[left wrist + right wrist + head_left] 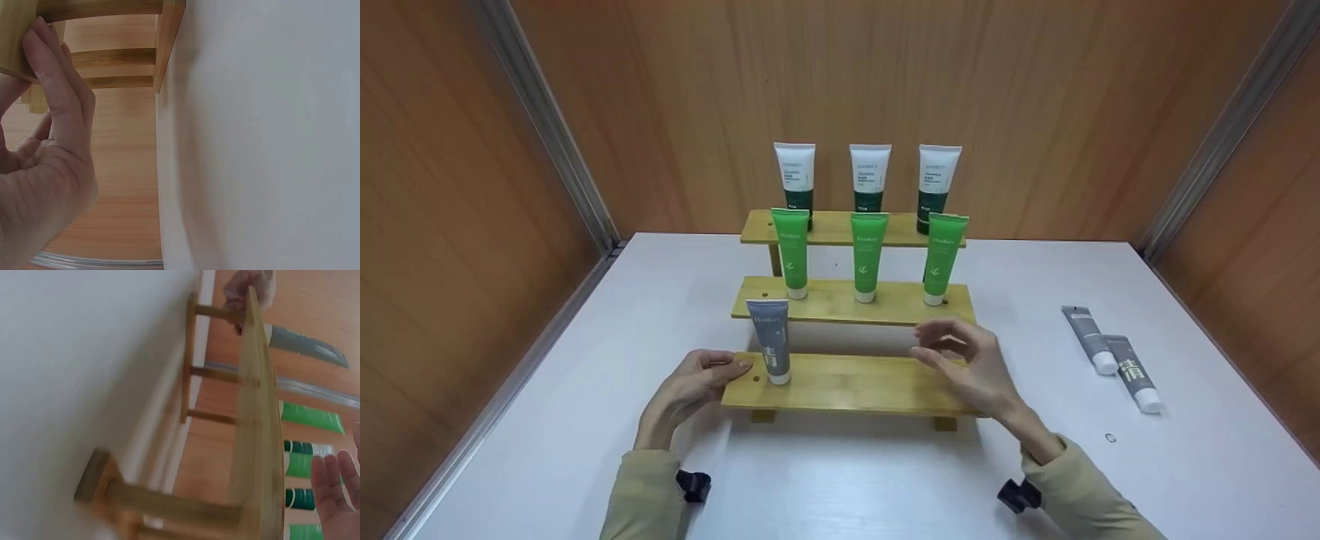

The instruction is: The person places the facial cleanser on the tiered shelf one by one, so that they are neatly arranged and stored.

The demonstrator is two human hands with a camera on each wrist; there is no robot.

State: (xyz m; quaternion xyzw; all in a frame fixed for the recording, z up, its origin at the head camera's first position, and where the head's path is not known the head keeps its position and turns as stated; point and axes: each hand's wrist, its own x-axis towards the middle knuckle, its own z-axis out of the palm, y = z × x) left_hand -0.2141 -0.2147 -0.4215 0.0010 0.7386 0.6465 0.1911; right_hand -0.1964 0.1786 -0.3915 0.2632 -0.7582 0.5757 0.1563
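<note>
A three-tier wooden display stand point(855, 382) faces me on a white table. My left hand point(694, 386) grips the left end of its lowest shelf, thumb on top; the left wrist view shows fingers point(59, 84) beneath the board. Close to that thumb, a grey squeeze tube point(770, 341) stands on its white cap. Over the right end of the same shelf hovers my right hand point(971, 367), fingers loosely curved and nothing between them. On the middle tier are three green tubes point(868, 255). Three white and dark green tubes point(870, 176) occupy the top tier.
Two more grey tubes, one point(1087, 337) partly against the other point(1136, 375), lie on the table at right. A small dark ring-shaped bit point(1111, 438) lies nearer me. Wood-grain panels point(997, 90) enclose the back and sides.
</note>
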